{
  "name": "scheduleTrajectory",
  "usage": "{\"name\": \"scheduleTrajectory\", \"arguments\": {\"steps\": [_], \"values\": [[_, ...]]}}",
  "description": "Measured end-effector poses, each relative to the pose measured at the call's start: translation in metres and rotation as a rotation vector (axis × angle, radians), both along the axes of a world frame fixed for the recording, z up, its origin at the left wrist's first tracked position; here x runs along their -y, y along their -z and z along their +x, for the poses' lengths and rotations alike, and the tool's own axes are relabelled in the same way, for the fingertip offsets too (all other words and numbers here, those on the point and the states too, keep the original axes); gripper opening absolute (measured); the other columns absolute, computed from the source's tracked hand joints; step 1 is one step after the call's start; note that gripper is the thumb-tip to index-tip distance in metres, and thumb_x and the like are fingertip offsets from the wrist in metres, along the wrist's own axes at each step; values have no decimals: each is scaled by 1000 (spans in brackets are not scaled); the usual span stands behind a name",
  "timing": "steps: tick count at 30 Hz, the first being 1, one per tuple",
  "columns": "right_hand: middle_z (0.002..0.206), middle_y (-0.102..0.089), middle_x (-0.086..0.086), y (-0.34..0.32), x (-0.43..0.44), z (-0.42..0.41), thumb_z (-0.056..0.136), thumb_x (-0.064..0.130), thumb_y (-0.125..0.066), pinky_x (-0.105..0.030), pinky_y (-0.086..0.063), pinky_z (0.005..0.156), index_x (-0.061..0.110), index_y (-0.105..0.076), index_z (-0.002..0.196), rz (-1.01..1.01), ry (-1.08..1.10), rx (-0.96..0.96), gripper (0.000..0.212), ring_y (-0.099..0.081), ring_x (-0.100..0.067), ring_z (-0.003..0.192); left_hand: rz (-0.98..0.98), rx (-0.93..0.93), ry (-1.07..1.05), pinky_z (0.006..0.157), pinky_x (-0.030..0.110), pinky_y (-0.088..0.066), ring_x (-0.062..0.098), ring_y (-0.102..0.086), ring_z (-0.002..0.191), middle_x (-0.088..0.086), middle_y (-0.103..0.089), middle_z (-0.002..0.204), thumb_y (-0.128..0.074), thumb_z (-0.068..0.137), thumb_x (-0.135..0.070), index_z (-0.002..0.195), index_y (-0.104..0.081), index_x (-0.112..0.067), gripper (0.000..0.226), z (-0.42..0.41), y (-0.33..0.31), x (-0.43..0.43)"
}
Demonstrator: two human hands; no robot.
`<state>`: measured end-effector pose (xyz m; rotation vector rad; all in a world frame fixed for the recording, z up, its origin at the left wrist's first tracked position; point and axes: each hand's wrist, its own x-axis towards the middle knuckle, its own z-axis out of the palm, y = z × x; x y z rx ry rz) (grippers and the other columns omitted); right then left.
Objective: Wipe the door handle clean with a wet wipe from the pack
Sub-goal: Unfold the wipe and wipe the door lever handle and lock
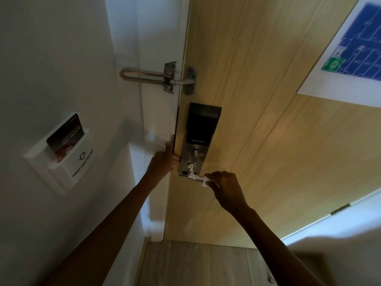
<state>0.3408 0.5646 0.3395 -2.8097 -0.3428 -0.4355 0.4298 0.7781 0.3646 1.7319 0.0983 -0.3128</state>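
A person's right hand is pinching a small folded white wet wipe between thumb and curled fingers, pressing it to the free end of the silver metal lever door handle, which is jutting out just left of its fingertips. The left hand is bracing at the edge of the pale wood-grain door, index finger pointing straight up. Whether its other fingers are curling round the edge cannot be told in the dim light. The handle is sitting between the two hands, at the foot of the black-and-silver smart lock plate rising just above them.

The wipe is looking thin, limp and damp, likely working best bunched and wrapped round the bar rather than held by a corner. The lever is looking rigid and smooth, probably dipping under pressure, so closing round it lightly near the free end is seeming the safer hold.

Farther above the hands a steel swing-bar door guard is spanning frame and door. Well left of the left hand a white wall key-card holder is holding a dark card. Far up and right of the right hand a blue evacuation plan is hanging. The wipe pack is not in view.
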Motion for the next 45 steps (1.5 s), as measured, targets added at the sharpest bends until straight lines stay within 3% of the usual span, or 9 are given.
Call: {"name": "scheduleTrajectory", "arguments": {"steps": [8,13,17,19,22,25,30,38,45], "values": [[97,-76,-5,-9,17,-3,93,19,-61,-34,-56,74,15,-72,109,96,12,-28,20,-70,-17,81,-58,-4,39,95,44,-52,26,-69,98,6,-74,97,-33,90,-68,93,-67,-11,66,4,6,-3],[103,-73,4,-15,-14,0,94,26,-60,-18,-57,74,15,-65,114,467,186,143,23,-68,-2,86,-62,-3,138,68,20,-53,14,-68,86,6,-72,93,-23,98,-58,101,-69,-5,71,9,6,-3],[91,-73,8,-12,-53,3,95,29,-62,-15,-56,61,17,-64,106,566,191,209,17,-67,3,73,-110,-15,142,69,21,-50,10,-67,84,7,-71,96,-26,97,-60,96,-69,-12,65,10,9,-4],[89,-73,10,-9,-67,3,95,32,-61,-18,-55,64,21,-67,102,583,186,198,15,-66,4,75,-139,-26,134,71,23,-49,15,-66,84,9,-70,93,-27,97,-59,91,-69,-11,63,10,8,-4],[100,-72,3,4,-72,1,91,30,-64,-21,-44,84,20,-72,101,452,222,228,16,-62,-10,96,-152,-7,127,72,25,-49,22,-64,88,15,-69,95,-29,98,-56,96,-69,-2,67,10,9,-4],[97,-68,-3,16,-66,0,83,21,-75,-21,-29,77,17,-74,98,210,271,305,15,-58,-20,90,-151,-11,112,63,19,-51,19,-67,84,11,-70,91,-30,99,-53,104,-66,5,69,11,11,-4],[105,-70,-6,25,-63,-2,80,26,-77,-26,-35,81,17,-72,107,83,230,287,29,-63,-25,95,-117,3,111,74,28,-51,30,-68,101,16,-73,101,-31,97,-58,95,-71,-6,65,16,16,-5],[97,-74,5,24,-80,7,88,47,-59,-35,-41,91,24,-70,103,245,328,161,29,-65,-15,94,-71,24,97,84,37,-53,28,-69,101,16,-74,101,-31,93,-65,86,-74,-16,66,16,20,-6],[97,-75,3,26,-78,5,83,32,-72,-33,-40,89,21,-71,101,150,304,233,21,-69,-13,88,-54,42,38,83,35,-54,21,-71,90,7,-75,96,-33,89,-71,99,-70,-5,76,13,21,-4]]}}
